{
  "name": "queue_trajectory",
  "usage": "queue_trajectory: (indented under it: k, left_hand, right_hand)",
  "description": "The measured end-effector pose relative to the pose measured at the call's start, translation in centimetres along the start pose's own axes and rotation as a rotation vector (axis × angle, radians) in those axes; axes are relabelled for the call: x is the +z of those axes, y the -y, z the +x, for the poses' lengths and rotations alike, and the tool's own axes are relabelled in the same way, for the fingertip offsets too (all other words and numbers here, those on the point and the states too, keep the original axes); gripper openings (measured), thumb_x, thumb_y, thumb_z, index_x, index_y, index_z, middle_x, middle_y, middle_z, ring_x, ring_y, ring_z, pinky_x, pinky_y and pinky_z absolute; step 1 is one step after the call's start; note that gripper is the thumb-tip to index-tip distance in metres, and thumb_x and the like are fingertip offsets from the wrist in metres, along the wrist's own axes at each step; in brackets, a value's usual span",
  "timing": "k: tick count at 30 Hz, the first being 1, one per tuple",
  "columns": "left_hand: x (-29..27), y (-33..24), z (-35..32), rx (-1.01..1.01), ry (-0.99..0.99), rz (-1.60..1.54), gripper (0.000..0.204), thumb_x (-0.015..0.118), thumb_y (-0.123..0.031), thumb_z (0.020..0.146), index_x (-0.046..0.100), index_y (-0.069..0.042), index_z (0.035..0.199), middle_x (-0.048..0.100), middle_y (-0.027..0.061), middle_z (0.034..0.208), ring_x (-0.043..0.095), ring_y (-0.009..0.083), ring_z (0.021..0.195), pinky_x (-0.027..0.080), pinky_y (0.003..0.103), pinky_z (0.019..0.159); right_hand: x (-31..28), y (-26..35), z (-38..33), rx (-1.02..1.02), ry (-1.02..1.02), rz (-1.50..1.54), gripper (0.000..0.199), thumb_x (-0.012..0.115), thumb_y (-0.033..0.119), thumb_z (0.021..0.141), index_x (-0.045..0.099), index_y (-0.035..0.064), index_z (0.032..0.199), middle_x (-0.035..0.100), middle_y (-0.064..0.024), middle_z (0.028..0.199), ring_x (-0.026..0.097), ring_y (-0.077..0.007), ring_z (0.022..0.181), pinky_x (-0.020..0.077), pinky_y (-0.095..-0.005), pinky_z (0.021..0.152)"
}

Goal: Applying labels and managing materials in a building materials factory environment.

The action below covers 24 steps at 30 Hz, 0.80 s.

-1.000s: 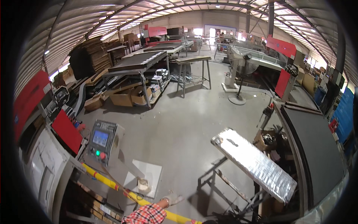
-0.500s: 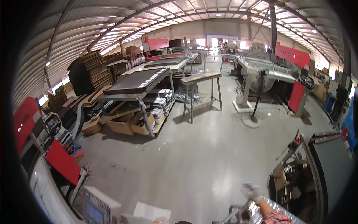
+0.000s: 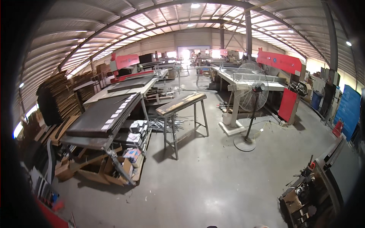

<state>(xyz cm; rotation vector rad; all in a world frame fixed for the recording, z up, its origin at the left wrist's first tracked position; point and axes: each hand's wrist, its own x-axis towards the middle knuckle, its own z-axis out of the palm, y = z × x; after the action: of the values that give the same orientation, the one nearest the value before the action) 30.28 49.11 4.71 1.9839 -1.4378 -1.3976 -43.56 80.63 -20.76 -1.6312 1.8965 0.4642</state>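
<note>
Neither of my hands shows in the head view at this moment, so what they hold or touch is hidden. Ahead, a narrow trestle stand [image 3: 180, 104] with metal legs bears a worn, streaked top. To its left is a metal-framed table carrying dark flat panels [image 3: 102, 114], with a row of white pieces along their edge. Beneath that table sit cardboard boxes [image 3: 93, 171] and stacked small white boxes [image 3: 137, 131]. A pedestal fan [image 3: 254, 95] stands right of the trestle.
A red-and-white machine [image 3: 279, 62] with a long bed stands behind the fan. At lower right is a rack [image 3: 294, 201] of tools and boxes beside a grey panel [image 3: 348, 167]. Stacked brown sheets [image 3: 64, 95] rise at far left. Grey floor [image 3: 213, 178] runs between them.
My view has tilted up and moved forward. My gloved right hand and checked sleeve, seen at lower right before, have left the picture, as have the monitor and white sheet at the bottom.
</note>
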Motion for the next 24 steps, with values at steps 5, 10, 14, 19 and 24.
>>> queue_trajectory:
  k: [5,10,14,19,24]
  left_hand:
    - [-5.0,-9.4,13.7,0.120,-0.075,-0.063,0.041,0.054,-0.029,0.089,0.054,-0.002,0.119,0.061,0.0142,0.112,0.055,0.0275,0.108,0.042,0.039,0.094]
    - [-3.4,-12.8,25.4,0.061,0.100,-0.120,0.039,0.055,-0.027,0.089,0.054,-0.001,0.119,0.060,0.0143,0.113,0.054,0.0283,0.109,0.041,0.038,0.096]
    - [-4.0,-13.8,30.3,-0.025,0.158,-0.231,0.038,0.056,-0.024,0.089,0.054,-0.001,0.119,0.060,0.0144,0.114,0.053,0.0290,0.110,0.040,0.038,0.097]
    - [-10.2,-18.1,42.9,-0.260,0.056,-0.494,0.038,0.056,-0.034,0.087,0.060,0.002,0.098,0.065,0.0113,0.093,0.062,0.0233,0.085,0.049,0.035,0.072]
    - [-16.7,-32.1,55.5,-0.116,0.117,-0.640,0.079,0.057,-0.054,0.082,0.035,-0.002,0.137,0.039,0.0144,0.140,0.034,0.0271,0.131,0.031,0.042,0.105]
  right_hand:
    - [-13.6,10.5,-6.0,0.452,0.410,0.333,0.051,0.051,0.046,0.087,0.054,0.0059,0.120,0.054,-0.0137,0.119,0.050,-0.0294,0.110,0.0389,-0.0377,0.093]
    - [-26.5,15.0,11.8,0.255,0.347,0.142,0.043,0.052,0.042,0.087,0.060,0.0061,0.108,0.063,-0.0141,0.103,0.059,-0.0312,0.094,0.0455,-0.0384,0.082]
    - [-48.3,26.3,28.8,0.004,-0.166,0.340,0.038,0.051,0.041,0.086,0.065,0.0066,0.093,0.066,-0.0135,0.084,0.061,-0.0308,0.077,0.0473,-0.0395,0.072]
    - [-68.1,38.6,35.3,-0.074,-0.369,1.123,0.041,0.058,0.036,0.087,0.062,0.0003,0.107,0.065,-0.0103,0.091,0.061,-0.0167,0.084,0.0474,-0.0294,0.076]
    - [-66.3,38.9,41.5,0.137,-0.164,0.687,0.040,0.058,0.036,0.087,0.062,0.0029,0.108,0.067,-0.0093,0.094,0.062,-0.0188,0.084,0.0484,-0.0292,0.077]
